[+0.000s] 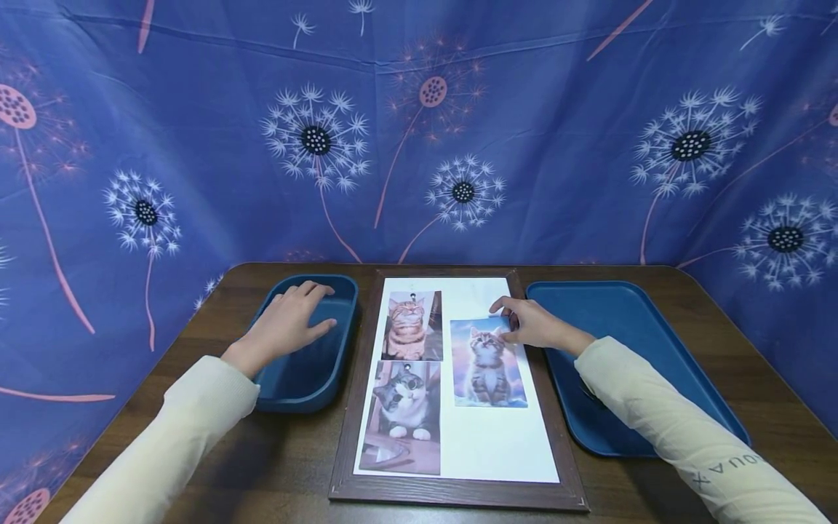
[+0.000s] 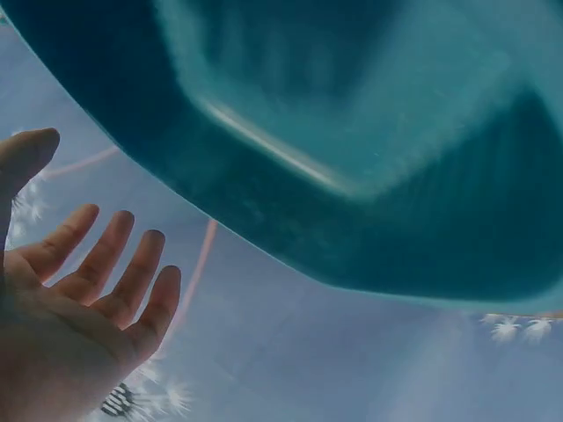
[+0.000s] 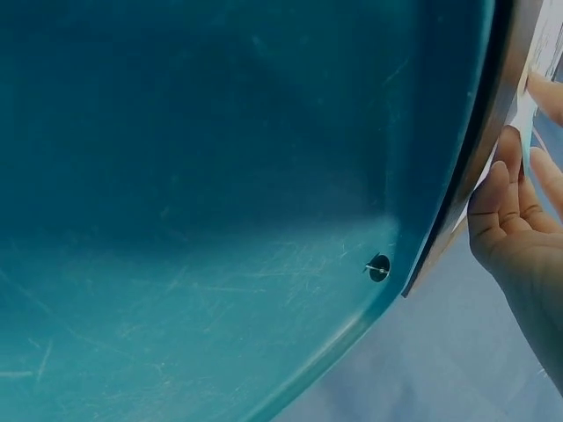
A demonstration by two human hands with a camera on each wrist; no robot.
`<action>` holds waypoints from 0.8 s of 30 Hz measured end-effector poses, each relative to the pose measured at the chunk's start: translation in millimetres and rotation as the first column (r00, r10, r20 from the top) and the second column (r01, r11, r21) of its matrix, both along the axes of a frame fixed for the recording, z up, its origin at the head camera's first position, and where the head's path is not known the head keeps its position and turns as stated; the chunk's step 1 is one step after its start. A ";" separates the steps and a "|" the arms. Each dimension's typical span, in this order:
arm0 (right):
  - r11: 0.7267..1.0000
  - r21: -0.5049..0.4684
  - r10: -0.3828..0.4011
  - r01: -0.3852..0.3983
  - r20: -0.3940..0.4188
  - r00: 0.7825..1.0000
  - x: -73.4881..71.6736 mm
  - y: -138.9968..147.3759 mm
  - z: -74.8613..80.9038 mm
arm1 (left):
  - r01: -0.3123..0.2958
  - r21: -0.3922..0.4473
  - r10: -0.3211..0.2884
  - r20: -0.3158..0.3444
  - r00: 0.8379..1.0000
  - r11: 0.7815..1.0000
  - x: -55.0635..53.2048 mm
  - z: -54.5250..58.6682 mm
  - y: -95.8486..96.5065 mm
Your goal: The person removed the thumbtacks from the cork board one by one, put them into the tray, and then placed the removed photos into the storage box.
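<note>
My right hand (image 1: 533, 324) pinches the upper right edge of a photo of a striped kitten (image 1: 487, 367) against a pink and blue sky. This photo is over the right half of a white board (image 1: 484, 451) with a brown wooden frame. On the board's left half are two more photos: an orange cat (image 1: 407, 331) above, and a grey and white cat (image 1: 409, 415) below. The left wrist view shows my left hand (image 2: 97, 308) with fingers spread, holding nothing. From the head view, that hand hovers over the deep blue bin (image 1: 304, 402).
Right of the board lies a shallow blue tray (image 1: 609, 313). In it, the right wrist view shows a small black round pin (image 3: 378, 267) with a metallic point. Everything stands on a dark wooden table (image 1: 262, 466); a blue dandelion-print cloth (image 1: 556, 109) hangs behind.
</note>
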State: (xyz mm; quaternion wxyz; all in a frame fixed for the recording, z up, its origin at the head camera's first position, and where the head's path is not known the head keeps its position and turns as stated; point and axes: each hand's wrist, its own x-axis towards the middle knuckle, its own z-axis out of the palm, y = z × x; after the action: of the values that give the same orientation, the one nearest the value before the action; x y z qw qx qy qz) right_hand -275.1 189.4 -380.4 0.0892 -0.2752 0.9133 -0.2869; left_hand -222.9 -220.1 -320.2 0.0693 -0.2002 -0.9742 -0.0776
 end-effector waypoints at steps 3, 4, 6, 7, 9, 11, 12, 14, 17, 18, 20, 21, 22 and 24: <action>1.000 -0.004 0.005 -0.005 0.012 1.000 -0.1 0.2 0.0 | -0.021 0.008 0.021 0.016 1.000 1.000 -1.8 1.4 -9.2; 1.000 -0.004 0.003 -0.003 0.017 1.000 -0.3 0.2 -0.2 | -0.029 0.009 0.029 0.022 0.999 1.000 -2.1 1.9 -11.9; 1.000 -0.007 0.001 -0.001 0.023 1.000 -0.4 0.3 -0.2 | -0.044 0.012 0.044 0.039 0.998 0.999 -2.9 2.5 -17.5; 1.000 -0.008 0.002 -0.002 0.024 1.000 -0.4 0.3 -0.3 | -0.053 0.013 0.052 0.048 0.997 0.999 -3.2 2.8 -20.2; 1.000 -0.009 0.004 -0.004 0.022 1.000 -0.2 0.4 -0.6 | -0.072 0.018 0.071 0.068 0.995 0.997 -3.5 3.4 -25.2; 1.000 -0.009 0.003 -0.003 0.020 1.000 -0.3 0.5 -1.1 | -0.089 0.017 0.087 0.084 0.993 0.996 -4.3 3.6 -30.1; 1.000 -0.008 0.003 -0.003 0.019 1.000 -0.3 0.7 -1.4 | -0.097 0.017 0.095 0.092 0.991 0.995 -4.7 3.7 -32.4; 1.000 -0.010 0.002 -0.002 0.016 1.000 -0.4 1.3 -2.2 | -0.116 0.019 0.113 0.112 0.987 0.993 -5.8 3.9 -37.1; 1.000 -0.014 -0.001 0.001 0.012 1.000 -0.3 1.9 -2.8 | -0.150 0.030 0.144 0.155 0.977 0.988 -7.3 4.0 -44.1; 1.000 -0.015 -0.002 0.002 0.010 1.000 -0.2 2.1 -2.9 | -0.162 0.037 0.154 0.167 0.974 0.986 -7.6 4.1 -46.2; 1.000 -0.018 -0.004 0.004 0.005 1.000 0.1 2.3 -2.8 | -0.185 0.050 0.172 0.187 0.967 0.982 -8.0 4.1 -50.3; 1.000 -0.020 -0.005 0.005 0.003 1.000 0.2 2.4 -2.7 | -0.193 0.056 0.178 0.195 0.964 0.980 -8.5 3.8 -52.3; 1.000 -0.022 -0.007 0.007 0.001 1.000 0.3 2.6 -2.7 | -0.199 0.064 0.183 0.202 0.962 0.978 -8.6 3.7 -53.8; 1.000 -0.028 -0.012 0.012 -0.002 1.000 0.4 3.4 -2.7 | -0.209 0.075 0.188 0.216 0.958 0.975 -9.3 3.1 -57.0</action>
State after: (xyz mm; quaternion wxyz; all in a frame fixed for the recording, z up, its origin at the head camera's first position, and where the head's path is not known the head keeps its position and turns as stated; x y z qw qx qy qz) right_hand -274.7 192.8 -383.1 0.0826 -0.2712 0.9109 -0.2999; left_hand -232.2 -277.1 -317.2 -0.0157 -0.0886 -0.9864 -0.1378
